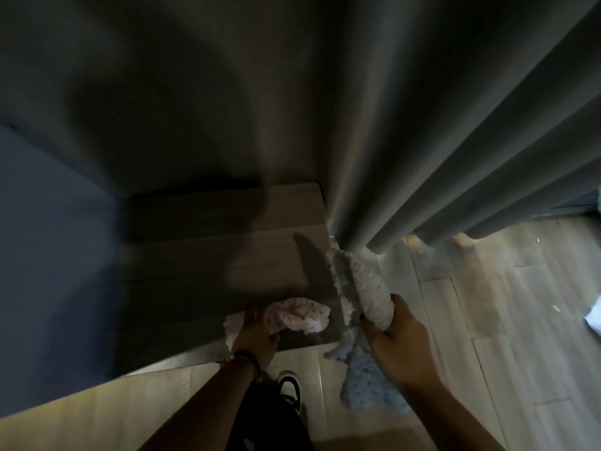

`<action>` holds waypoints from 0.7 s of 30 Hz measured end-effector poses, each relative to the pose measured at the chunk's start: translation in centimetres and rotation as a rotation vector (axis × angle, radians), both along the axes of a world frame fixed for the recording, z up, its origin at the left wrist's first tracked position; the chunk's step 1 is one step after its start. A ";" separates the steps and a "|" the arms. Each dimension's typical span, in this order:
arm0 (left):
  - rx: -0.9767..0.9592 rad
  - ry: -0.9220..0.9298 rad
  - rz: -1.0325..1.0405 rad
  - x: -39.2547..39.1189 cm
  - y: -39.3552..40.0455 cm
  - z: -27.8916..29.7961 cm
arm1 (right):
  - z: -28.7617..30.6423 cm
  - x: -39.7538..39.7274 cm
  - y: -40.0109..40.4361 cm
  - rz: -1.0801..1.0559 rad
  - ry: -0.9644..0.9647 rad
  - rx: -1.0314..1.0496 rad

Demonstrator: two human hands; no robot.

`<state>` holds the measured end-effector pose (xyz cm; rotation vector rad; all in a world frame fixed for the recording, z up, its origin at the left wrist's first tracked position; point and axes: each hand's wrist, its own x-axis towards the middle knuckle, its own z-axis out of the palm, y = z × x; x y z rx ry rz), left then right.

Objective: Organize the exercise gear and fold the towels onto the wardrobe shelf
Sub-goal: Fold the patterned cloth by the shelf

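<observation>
From the head camera, no writing could be read. The left hand (257, 333) gripped a pink spotted towel (299, 315) at six o'clock, on the wooden shelf (227, 262). The right hand (400, 340) clutched a fluffy white towel (367, 288) at five o'clock; a blue towel (364, 382) hung below it. Grey curtains (439, 157) stood at two o'clock, touching the white towel's far end.

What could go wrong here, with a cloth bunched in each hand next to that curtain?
The white fluffy towel gripped by the right hand reaches up against the grey curtain hem, so it might snag there. A blue towel hangs from the same hand near the shoe and could be stepped on. The pink spotted cloth in the left hand is crumpled, so a neat fold may be awkward one-handed.
</observation>
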<state>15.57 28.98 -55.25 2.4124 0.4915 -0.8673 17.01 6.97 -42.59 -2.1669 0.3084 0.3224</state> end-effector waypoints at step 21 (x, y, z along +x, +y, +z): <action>-0.315 -0.467 0.536 -2.3 4.4 20.0 | 7.3 1.8 5.3 0.448 -0.223 -0.044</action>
